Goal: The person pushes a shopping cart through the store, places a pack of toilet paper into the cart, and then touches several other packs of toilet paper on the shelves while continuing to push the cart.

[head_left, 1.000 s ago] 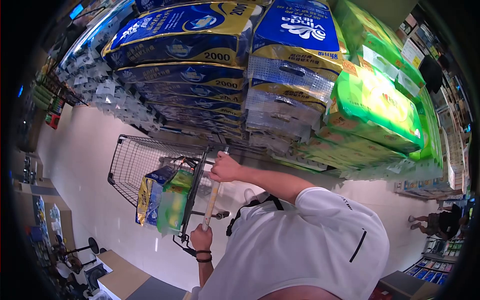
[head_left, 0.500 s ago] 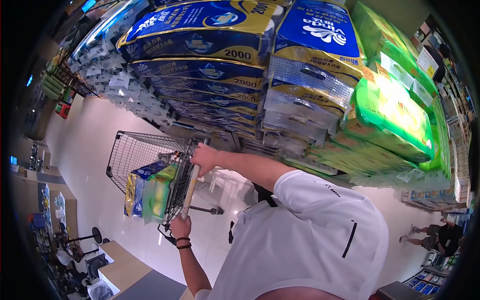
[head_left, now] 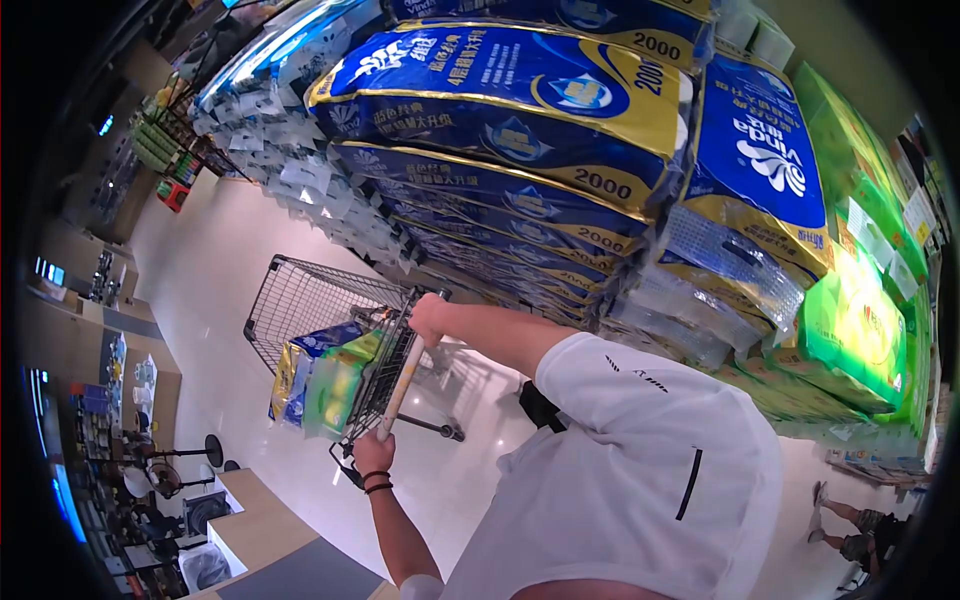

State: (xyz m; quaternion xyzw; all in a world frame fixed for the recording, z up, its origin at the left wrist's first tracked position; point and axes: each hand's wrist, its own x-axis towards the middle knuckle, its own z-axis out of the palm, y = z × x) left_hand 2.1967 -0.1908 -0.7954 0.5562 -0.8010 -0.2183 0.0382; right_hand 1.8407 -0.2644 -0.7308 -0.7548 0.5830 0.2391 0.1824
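Note:
A shopping cart [head_left: 310, 300] with a dark wire basket is in front of me. My right hand [head_left: 428, 318] is closed around the upper end of its pale handlebar [head_left: 402, 383]. At the lower end my left hand [head_left: 374, 453], with dark bands on the wrist, grips the same bar. In the cart's basket lie a blue-and-yellow plastic-wrapped pack [head_left: 292, 378] and, against it, a green pack [head_left: 340, 388]. The green one is nearer the handlebar. Cart wires partly cover both packs.
Tall stacks of blue-and-gold Vinda paper packs [head_left: 510, 120] stand along my right side. Green packs [head_left: 855, 325] adjoin them. Wooden counters [head_left: 262, 520] and a fan [head_left: 165, 480] are on my left. Another person [head_left: 850, 525] stands behind, at the picture's right edge.
The stacked packs have shifted rightward in view, and the other person is nearer the picture's edge. The cart appears slightly farther right. Both hands keep their hold on the handlebar.

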